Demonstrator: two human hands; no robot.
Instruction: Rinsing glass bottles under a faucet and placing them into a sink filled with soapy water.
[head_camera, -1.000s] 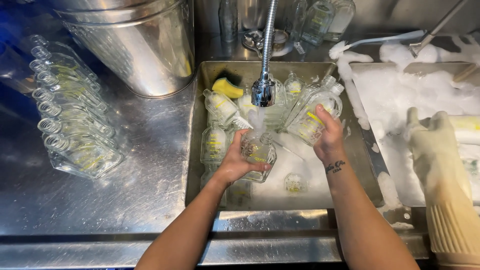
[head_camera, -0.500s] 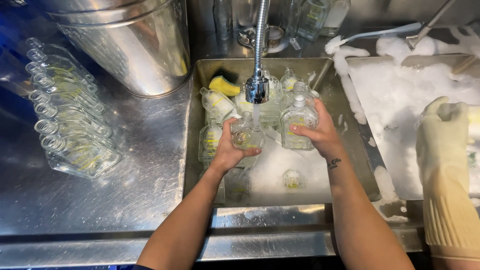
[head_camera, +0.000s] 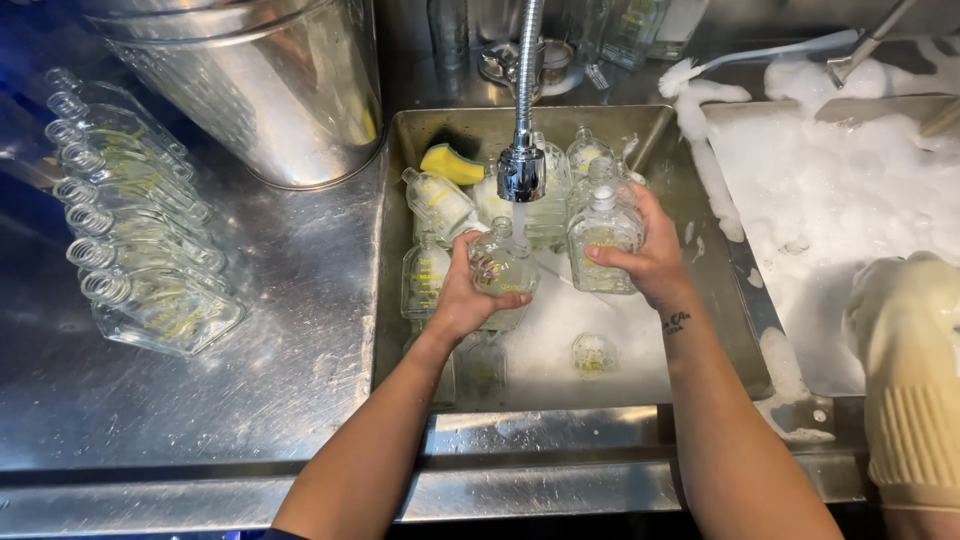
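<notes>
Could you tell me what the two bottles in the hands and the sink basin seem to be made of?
The bottle under the tap and the second bottle look like clear glass: see-through and glossy. The sink basin appears to be stainless steel, with a dull, brushed grey sheen.

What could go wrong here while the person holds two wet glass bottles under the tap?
1. The left hand and right hand each grip a wet bottle, one under the faucet; either might slip.
2. A dropped bottle could strike the other bottles crowded in the sink and break.
3. Foam hides part of the basin, so broken glass might go unseen.
</notes>
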